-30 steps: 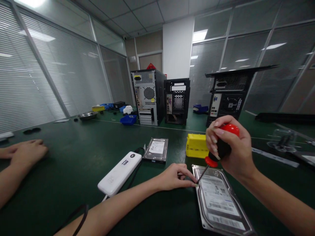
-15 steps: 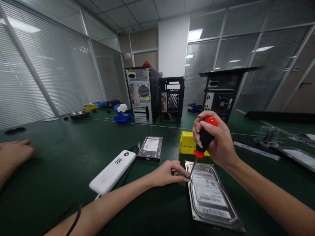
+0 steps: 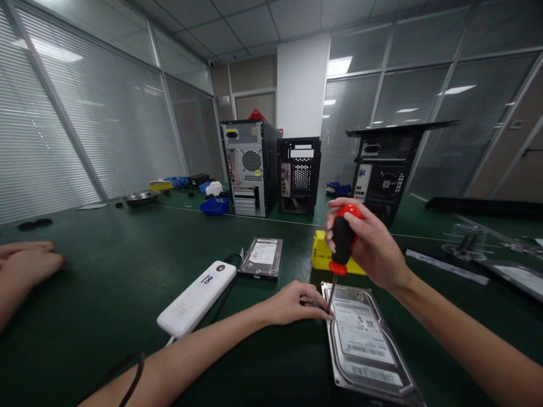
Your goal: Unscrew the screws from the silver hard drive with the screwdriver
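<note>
The right hand point(image 3: 368, 249) is wrapped tight round the red-and-black handle of a screwdriver point(image 3: 340, 246), fingers closed over the top, with the shaft slanting down and slightly toward the left hand. Its tip meets the near-left corner of a hard drive point(image 3: 365, 345) that lies flat, label up, on the green bench point(image 3: 127, 282) just below that hand. The left hand point(image 3: 294, 303) rests on the bench touching that same corner, thumb and forefinger pressed together right at the tip; whether they pinch a screw or only steady the blade is too small to tell.

By the look of it, the step in hand is working a corner screw of the drive. The next move seems to call for keeping the blade seated squarely in the screw head, the drive pinned so it does not slide, and turning from the wrist without tilting the shaft.

Just beyond the right hand sits a yellow box point(image 3: 322, 254). Beyond the left hand lie a second hard drive point(image 3: 262, 257) and a white power bank point(image 3: 197, 298). Far to the left, another person's hand point(image 3: 27, 263) rests flat on the bench.
</note>
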A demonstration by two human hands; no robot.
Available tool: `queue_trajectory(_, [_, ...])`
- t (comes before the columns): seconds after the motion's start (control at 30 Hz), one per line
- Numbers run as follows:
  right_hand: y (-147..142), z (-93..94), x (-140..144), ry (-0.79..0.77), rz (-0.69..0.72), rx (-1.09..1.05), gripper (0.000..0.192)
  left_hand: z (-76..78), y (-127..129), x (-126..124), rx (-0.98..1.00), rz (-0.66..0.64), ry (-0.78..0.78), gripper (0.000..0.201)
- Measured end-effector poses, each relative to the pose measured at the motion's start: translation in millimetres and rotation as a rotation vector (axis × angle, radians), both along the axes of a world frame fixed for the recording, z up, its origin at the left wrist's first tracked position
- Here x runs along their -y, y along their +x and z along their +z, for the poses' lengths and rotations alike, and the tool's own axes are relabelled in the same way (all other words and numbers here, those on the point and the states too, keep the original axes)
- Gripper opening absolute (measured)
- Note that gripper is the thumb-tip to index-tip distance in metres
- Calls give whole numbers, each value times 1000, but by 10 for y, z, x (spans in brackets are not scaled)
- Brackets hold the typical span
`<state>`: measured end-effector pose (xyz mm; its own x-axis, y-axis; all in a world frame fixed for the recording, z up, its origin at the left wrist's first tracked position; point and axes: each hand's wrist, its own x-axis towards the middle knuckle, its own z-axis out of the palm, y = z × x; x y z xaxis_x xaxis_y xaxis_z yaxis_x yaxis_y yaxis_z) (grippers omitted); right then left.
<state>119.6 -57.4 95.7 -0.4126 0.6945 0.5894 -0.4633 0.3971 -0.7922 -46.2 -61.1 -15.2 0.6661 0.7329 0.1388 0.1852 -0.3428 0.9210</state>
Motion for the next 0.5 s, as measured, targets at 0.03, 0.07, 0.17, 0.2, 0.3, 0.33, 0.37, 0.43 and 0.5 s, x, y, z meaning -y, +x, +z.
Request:
queue_trajectory(0.03, [-15, -8, 2, -1, 15, -2, 21, -1, 5, 2, 18, 0, -19, 27])
queue_trajectory(0.07, [-31, -14, 4, -3, 28, -1, 21, -5, 10, 2, 32, 3, -37, 29])
queue_trajectory(0.17, [-73, -20, 7, -9, 39, 9, 21, -36, 14, -8, 45, 13, -62, 34])
queue_trajectory(0.2, [-81, -19, 7, -7, 34, 15, 20, -51, 12, -15, 37, 11, -55, 35])
queue_trajectory(0.3, [-82, -19, 0, 13, 20, 43, 18, -93, 0, -36, -15, 6, -17, 36])
queue_trajectory(0.33, [-78, -20, -3, 25, 20, 51, 18, -102, -4, -42, -30, 7, -6, 35])
queue_trajectory(0.37, [-75, -21, -5, 33, 21, 57, 18, -109, -6, -45, -36, 9, 1, 35])
queue_trajectory(0.43, [-74, -21, -6, 29, 16, 62, 21, -112, -8, -48, -29, 15, 3, 34])
queue_trajectory(0.5, [-80, -13, 0, 12, 8, 68, 22, -107, -6, -48, -29, 26, -3, 35])
